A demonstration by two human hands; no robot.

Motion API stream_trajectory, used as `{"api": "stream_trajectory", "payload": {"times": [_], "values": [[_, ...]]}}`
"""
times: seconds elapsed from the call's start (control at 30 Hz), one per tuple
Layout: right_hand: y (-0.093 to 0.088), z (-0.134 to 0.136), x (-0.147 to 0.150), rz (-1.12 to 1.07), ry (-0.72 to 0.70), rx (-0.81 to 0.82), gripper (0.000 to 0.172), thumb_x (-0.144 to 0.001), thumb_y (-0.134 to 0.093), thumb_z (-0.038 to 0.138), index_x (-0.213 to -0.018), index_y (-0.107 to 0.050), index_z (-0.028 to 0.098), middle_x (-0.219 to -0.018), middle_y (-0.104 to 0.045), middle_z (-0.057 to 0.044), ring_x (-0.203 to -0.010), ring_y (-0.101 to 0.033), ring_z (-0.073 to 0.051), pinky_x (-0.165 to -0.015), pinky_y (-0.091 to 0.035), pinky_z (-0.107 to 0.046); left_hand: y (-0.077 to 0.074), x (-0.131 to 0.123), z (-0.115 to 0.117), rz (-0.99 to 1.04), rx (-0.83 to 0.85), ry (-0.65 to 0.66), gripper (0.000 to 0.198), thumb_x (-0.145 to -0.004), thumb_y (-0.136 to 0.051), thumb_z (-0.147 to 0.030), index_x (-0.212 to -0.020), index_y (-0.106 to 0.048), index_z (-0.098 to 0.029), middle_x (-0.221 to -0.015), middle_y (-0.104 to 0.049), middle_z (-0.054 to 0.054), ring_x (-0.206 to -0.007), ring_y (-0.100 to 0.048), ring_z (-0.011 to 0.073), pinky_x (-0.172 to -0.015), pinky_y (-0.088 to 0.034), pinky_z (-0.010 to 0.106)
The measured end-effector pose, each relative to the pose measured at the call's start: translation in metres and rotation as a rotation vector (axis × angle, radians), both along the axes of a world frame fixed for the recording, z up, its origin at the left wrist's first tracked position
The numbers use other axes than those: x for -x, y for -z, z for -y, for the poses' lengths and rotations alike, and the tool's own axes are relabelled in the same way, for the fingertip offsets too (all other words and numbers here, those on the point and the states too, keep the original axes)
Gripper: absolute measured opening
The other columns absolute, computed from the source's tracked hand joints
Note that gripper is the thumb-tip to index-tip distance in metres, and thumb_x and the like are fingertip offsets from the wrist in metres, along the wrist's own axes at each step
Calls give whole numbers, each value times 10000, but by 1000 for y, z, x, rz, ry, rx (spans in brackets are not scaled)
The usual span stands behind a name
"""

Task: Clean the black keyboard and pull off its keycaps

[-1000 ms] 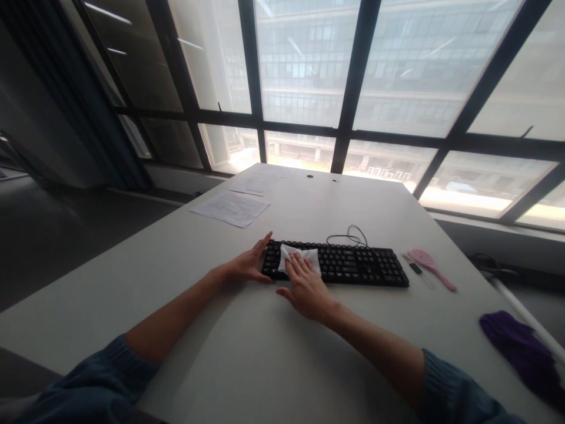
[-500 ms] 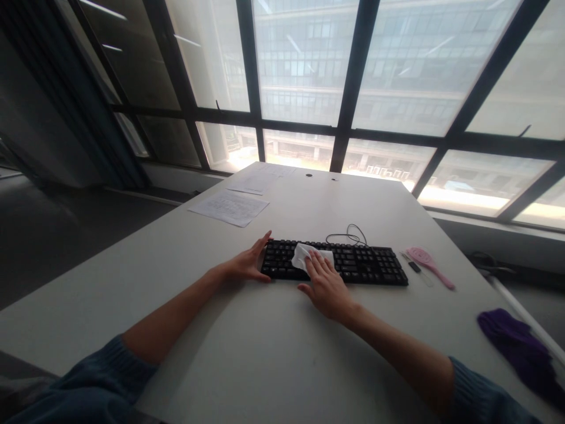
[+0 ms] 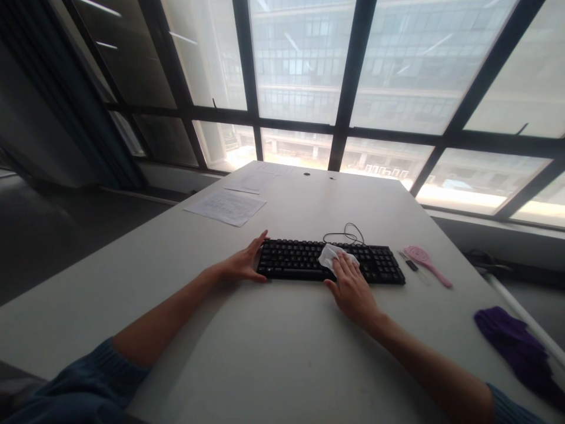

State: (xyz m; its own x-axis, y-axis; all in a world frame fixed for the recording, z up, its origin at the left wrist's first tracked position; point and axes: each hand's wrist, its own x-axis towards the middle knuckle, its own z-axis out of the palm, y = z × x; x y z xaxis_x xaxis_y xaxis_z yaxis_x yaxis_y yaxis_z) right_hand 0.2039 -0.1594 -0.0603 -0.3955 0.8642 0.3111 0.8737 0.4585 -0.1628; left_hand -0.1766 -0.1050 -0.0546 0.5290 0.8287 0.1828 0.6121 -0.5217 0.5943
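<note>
A black keyboard point(image 3: 291, 259) lies on the white table, its cable looped behind it. My left hand point(image 3: 242, 263) braces the keyboard's left end, thumb at the front edge and fingers at the back corner. On the right half of the keys rests a crumpled white tissue point(image 3: 327, 257). My right hand point(image 3: 354, 292) presses it down under flattened fingers, with the thumb out to the left. Part of the tissue is hidden below those fingers.
Right of the keyboard lie a pink hairbrush point(image 3: 427, 265) and a small dark-handled tool point(image 3: 411, 265). A purple cloth point(image 3: 512, 341) is at the table's right edge. Printed sheets point(image 3: 226, 206) lie at the back left, and large windows point(image 3: 300, 65) stand behind the table.
My right hand has slid rightward over the keys, taking the tissue from the middle of the keyboard toward its right part. My left hand stays at the left end.
</note>
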Motion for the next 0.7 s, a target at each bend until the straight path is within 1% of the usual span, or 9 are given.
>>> {"api": "stream_trajectory", "payload": {"times": [0.13, 0.3, 0.47, 0.6, 0.7], "values": [[-2, 2, 3, 2, -29, -8, 632, -1023, -409, 483, -1524, -402, 99, -1630, -267, -163, -1536, -175, -298, -1226, -225, -502, -2, 0, 0, -16, -2, -1, 1413, -648, -883, -501, -1580, 163, -316, -1608, -258, 176, -1473, -300, 389, -1203, -245, 572], [-7, 3, 5, 22, -34, 22, 619, -1021, -431, 467, -1510, -422, 88, -1636, -255, -151, -1538, -164, -301, -1233, -200, -501, -3, 0, 0, -17, 18, 4, 1410, -645, -880, -511, -1575, 168, -350, -1621, -240, 161, -1464, -321, 394, -1199, -263, 576], [-13, 3, 7, 1, -22, 36, 603, -1016, -447, 474, -1485, -454, 95, -1624, -296, -151, -1531, -191, -302, -1229, -212, -495, -3, 0, 1, -15, 9, -2, 1408, -650, -882, -488, -1576, 168, -341, -1609, -256, 175, -1458, -328, 399, -1194, -255, 590], [-13, 3, 8, -33, -23, 35, 600, -1011, -453, 484, -1473, -466, 101, -1607, -336, -156, -1525, -216, -294, -1227, -220, -494, -3, -1, 0, -5, 0, 6, 1403, -655, -883, -483, -1576, 166, -342, -1608, -250, 175, -1463, -320, 391, -1201, -236, 588], [-11, 2, 8, -37, -21, 36, 597, -1013, -448, 478, -1481, -455, 108, -1610, -332, -151, -1527, -212, -290, -1228, -216, -492, -3, 0, 0, -2, -1, 11, 1401, -657, -881, -489, -1576, 167, -338, -1609, -248, 177, -1465, -317, 390, -1202, -240, 582]]}}
